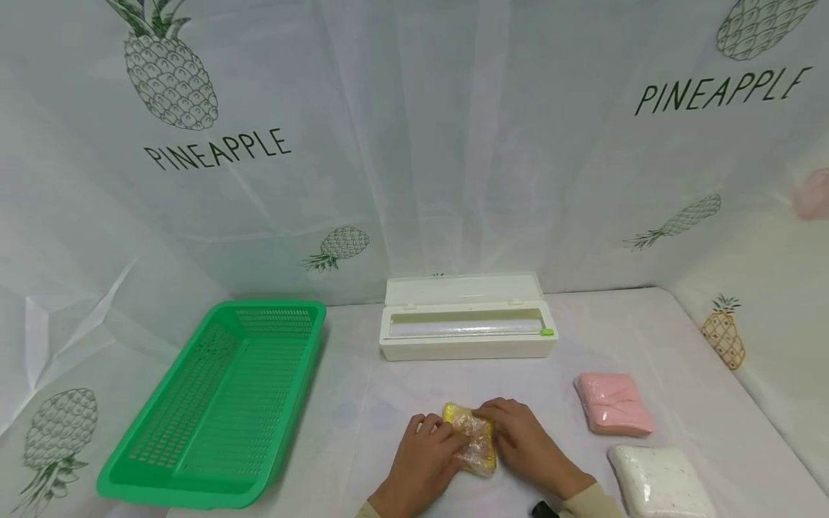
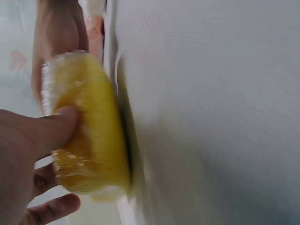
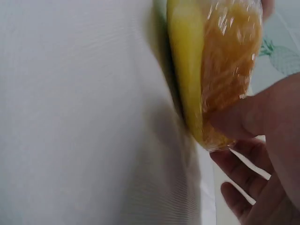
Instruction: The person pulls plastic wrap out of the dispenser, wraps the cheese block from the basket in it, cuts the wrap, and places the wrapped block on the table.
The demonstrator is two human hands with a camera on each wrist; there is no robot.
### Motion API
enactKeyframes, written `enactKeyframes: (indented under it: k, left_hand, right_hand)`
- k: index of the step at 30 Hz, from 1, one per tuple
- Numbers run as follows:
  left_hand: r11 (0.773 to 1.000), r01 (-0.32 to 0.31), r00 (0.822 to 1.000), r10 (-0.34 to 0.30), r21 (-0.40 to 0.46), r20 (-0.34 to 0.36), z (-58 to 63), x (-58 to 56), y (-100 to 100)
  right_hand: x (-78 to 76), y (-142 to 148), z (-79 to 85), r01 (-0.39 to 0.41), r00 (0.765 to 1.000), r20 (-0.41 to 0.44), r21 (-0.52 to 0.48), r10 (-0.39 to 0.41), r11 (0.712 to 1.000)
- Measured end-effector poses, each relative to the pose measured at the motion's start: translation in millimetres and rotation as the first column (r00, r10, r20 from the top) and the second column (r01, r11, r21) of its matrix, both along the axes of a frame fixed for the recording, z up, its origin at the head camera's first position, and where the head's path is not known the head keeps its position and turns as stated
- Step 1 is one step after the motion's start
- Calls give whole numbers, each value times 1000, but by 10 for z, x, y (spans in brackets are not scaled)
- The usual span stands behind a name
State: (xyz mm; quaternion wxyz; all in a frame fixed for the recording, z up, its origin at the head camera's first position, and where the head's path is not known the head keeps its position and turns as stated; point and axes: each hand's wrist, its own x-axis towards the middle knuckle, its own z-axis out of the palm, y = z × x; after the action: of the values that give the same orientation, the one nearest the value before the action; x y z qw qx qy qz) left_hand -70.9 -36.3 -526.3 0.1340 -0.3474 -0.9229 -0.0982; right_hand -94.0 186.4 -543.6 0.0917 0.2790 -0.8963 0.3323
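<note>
A yellow and orange-brown block (image 1: 478,440) in clear plastic film lies on the table between the two hands. My left hand (image 1: 424,460) holds its left side; in the left wrist view the thumb presses the film on the yellow block (image 2: 101,126) and the fingers spread past its edge. My right hand (image 1: 527,450) holds the opposite side. In the right wrist view its thumb lies on the orange-brown face of the block (image 3: 229,61), with the fingers at the lower end. The block's underside is hidden.
A white film dispenser box (image 1: 466,350) stands at the back with its lid up and a film roll inside. A green plastic basket (image 1: 268,432) sits on the left. To the right lie a pink wrapped block (image 1: 614,404) and a white wrapped block (image 1: 663,482).
</note>
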Motion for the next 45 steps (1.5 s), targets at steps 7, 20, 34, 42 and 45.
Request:
enactKeyframes:
  k: [7,20,34,42,45]
  left_hand:
    - [925,-101,974,16,367,228,-13,-44,-39]
    - [757,-455,699,-23,468,715,-62,-166,-71]
    - [695,-546,789,238,468,567,-173,-217,-43]
    - [839,-407,815,156,361,558,-141,-167,-41]
    - [884,-335,844,128,326,521,-171,-160,-5]
  right_hand:
    - [47,116,154,21,994,113,-108,-9,994]
    - [124,51,265,272,920,321,-114,-224,956]
    - [179,-83,91,133,973,191,-6,-130,991]
    - [175,-80,86,237,949,191,101,-253,966]
    - [178,-50,70,260,945,176,114,-277,959]
